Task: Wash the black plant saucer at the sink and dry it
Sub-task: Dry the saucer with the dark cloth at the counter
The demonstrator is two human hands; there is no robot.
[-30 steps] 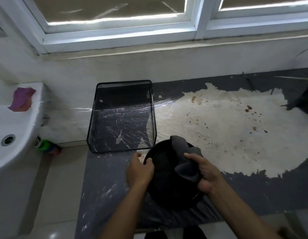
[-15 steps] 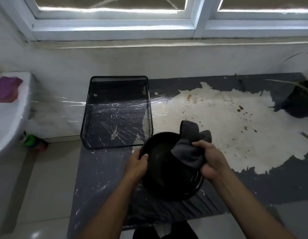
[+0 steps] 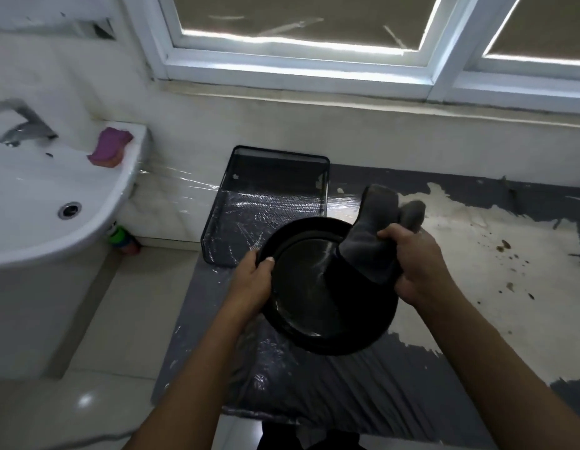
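Black saucer [image 3: 314, 303] was held tilted between both hands: left hand [image 3: 253, 284] gripped its left rim, thumb over the edge; right hand [image 3: 418, 267] clutched grey cloth [image 3: 373, 241] against its right side. Mesh tray [image 3: 275, 190] lay just beyond left hand, sink [image 3: 38, 196] further left

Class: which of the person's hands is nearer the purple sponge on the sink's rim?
Left. The left hand grips the black saucer, right of and below the sponge; the right hand, clutching the grey cloth, lies farther right.
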